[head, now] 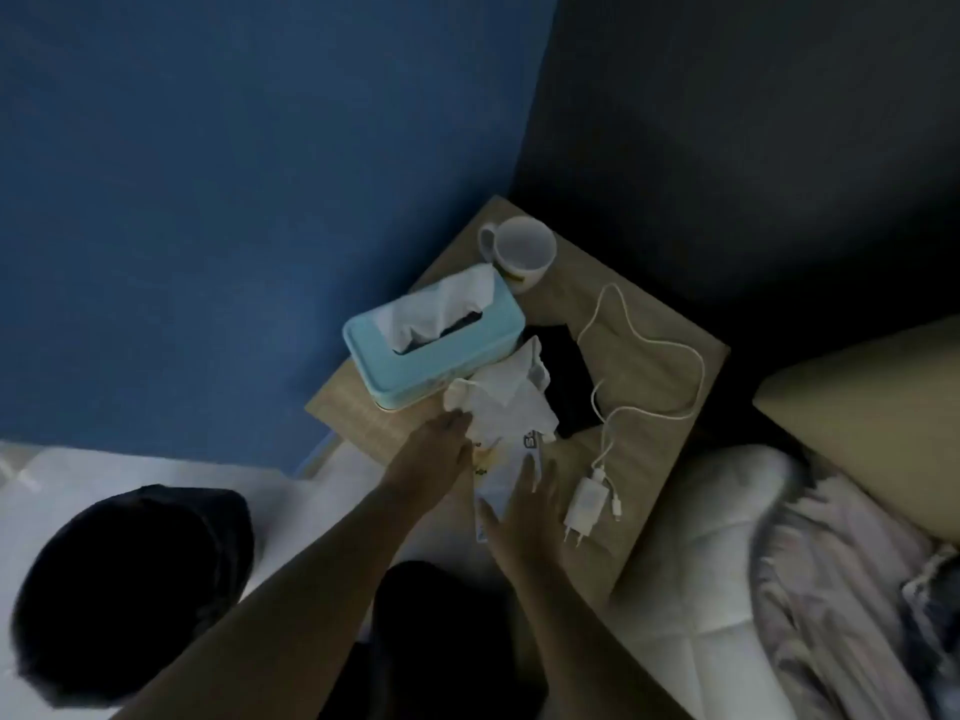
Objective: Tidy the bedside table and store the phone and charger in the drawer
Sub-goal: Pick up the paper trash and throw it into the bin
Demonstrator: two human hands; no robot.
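On the wooden bedside table (pixel 654 324) lies a black phone (pixel 563 376), partly hidden under crumpled white tissues (pixel 506 400). To its right lies a white charger plug (pixel 584 509) with its looping cable (pixel 649 356). My left hand (pixel 434 449) touches the tissues at their left edge. A white printed wrapper (pixel 498 472) sits at the table's front, with my right hand (pixel 524 522) closed on its near end.
A light blue tissue box (pixel 431 345) stands at the table's left, a white mug (pixel 522 252) at the far corner. A dark round bin (pixel 130 589) sits lower left on a white floor. Bed with pillow and striped cover lies right. Blue wall behind.
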